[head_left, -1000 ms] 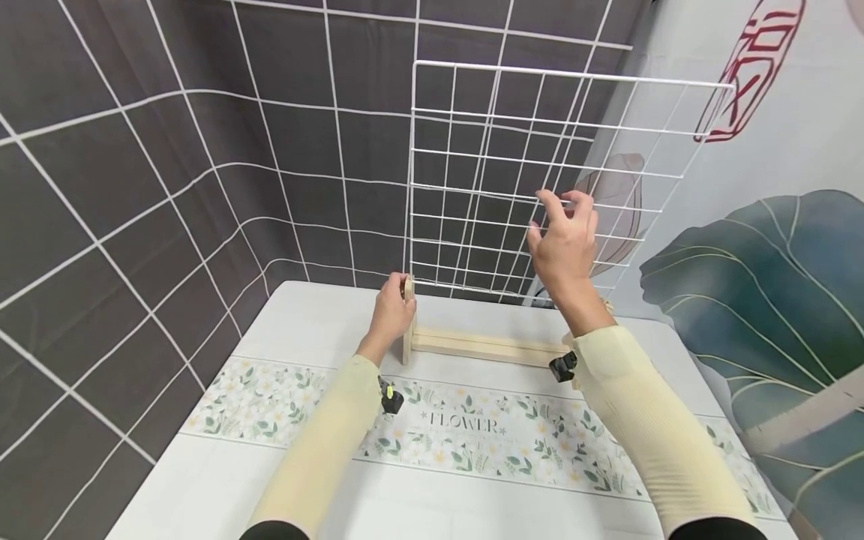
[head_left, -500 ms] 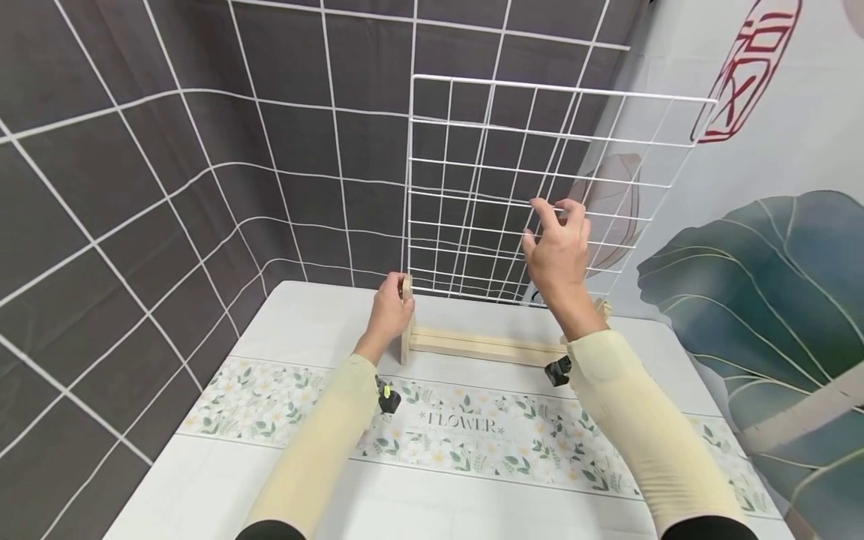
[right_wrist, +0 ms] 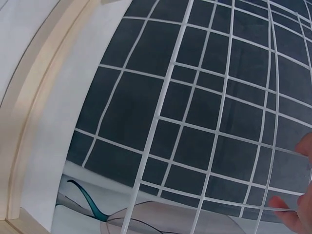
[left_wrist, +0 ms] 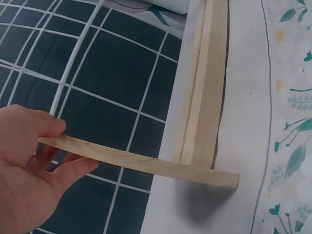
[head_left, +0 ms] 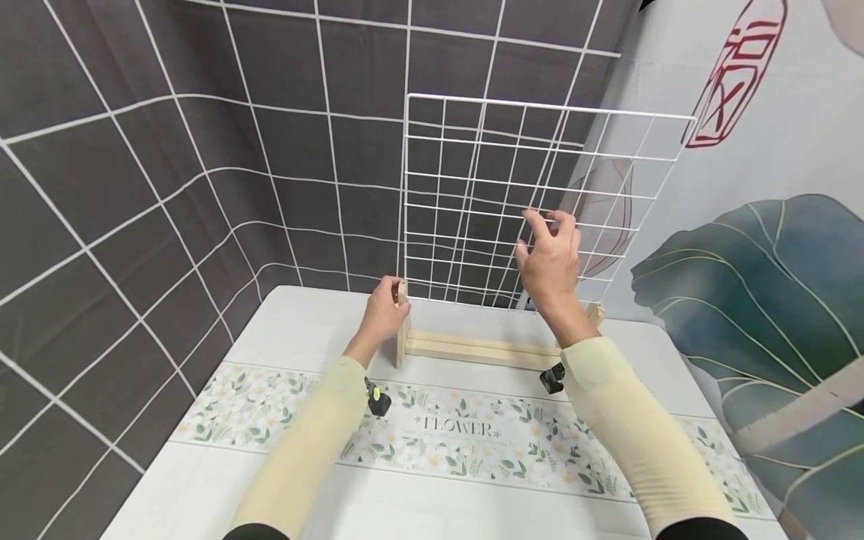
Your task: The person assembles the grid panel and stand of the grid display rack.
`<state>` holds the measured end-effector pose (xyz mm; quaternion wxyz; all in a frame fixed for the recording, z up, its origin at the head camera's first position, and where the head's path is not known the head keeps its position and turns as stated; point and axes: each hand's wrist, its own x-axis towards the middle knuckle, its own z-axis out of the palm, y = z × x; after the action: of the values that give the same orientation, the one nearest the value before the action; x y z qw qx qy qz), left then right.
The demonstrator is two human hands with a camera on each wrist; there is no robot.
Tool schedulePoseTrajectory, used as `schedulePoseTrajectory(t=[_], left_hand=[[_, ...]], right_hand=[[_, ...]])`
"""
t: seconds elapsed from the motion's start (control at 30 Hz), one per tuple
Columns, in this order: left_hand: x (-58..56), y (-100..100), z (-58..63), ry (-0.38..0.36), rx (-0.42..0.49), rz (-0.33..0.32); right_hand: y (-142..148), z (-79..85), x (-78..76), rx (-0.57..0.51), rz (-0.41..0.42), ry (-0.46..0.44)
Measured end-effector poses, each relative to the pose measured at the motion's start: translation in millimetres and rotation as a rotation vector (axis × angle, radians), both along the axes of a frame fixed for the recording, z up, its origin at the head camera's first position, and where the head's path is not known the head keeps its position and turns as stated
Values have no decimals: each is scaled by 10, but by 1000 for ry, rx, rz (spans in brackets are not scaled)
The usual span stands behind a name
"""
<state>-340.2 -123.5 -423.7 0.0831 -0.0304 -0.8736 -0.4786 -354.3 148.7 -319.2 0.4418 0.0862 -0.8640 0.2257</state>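
A white wire grid panel (head_left: pixel 547 106) stands nearly upright above the back of a pale wooden stand. My right hand (head_left: pixel 550 266) holds it near the middle, fingers curled at the wires; the right wrist view catches only the thumb and fingertip (right_wrist: pixel 302 214) at its edge. With thumb and fingers, my left hand (head_left: pixel 383 311) pinches the top of the stand's left upright (head_left: pixel 401 330). In the left wrist view, the thumb lies on one face of this upright (left_wrist: pixel 141 163), with fingers on the other. A grooved crossbar (head_left: pixel 482 350) joins the uprights. The panel's lower left corner is close to the left upright.
The stand rests on a white table (head_left: pixel 324 495) with a floral band lettered FLOWER. A dark cloth with white grid lines (head_left: pixel 297 142) hangs behind and left. A pale cloth with large blue-green leaves (head_left: pixel 756 277) hangs at the right.
The wire grid panel and my right hand have come down towards the wooden stand. My left hand keeps its grip on the left upright. The head view has shifted slightly.
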Motion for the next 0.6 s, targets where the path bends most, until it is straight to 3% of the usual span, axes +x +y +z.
schedulePoseTrajectory(t=[0.2,0.6], left_hand=[[-33,-59,95,4,-26,-27],[-65,-19,518,120,22,25]], right_hand=[[-13,-18,10,8,-1,10],[-16,-64,-5,1,4,4]])
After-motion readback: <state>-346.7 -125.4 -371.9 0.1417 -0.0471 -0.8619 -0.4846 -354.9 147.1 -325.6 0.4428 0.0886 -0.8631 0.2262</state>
